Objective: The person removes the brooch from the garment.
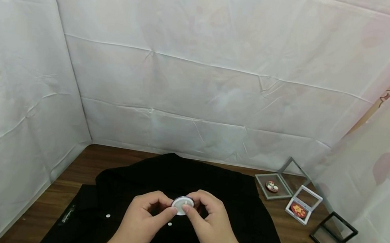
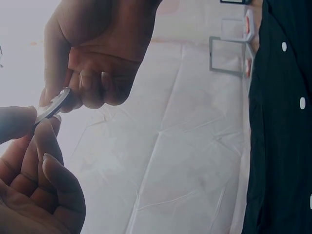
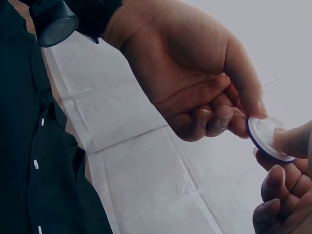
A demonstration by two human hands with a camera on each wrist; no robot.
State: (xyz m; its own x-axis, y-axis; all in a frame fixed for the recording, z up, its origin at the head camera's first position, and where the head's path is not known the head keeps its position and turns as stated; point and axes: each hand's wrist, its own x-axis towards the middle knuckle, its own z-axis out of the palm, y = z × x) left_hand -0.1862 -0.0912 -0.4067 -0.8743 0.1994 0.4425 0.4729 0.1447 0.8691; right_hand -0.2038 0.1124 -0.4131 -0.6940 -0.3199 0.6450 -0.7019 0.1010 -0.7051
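Both hands hold a round pin badge (image 1: 182, 206) above the black shirt (image 1: 174, 175) on the wooden table (image 1: 77, 172). The left hand (image 1: 146, 216) and right hand (image 1: 210, 223) each pinch its rim, white back facing up. The badge is not yet fastened to the shirt; two more badges lie in the open display cases (image 1: 289, 194) at the right.

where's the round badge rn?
Head view, bottom centre: the round badge is pinched between left hand and right hand, above the black shirt.
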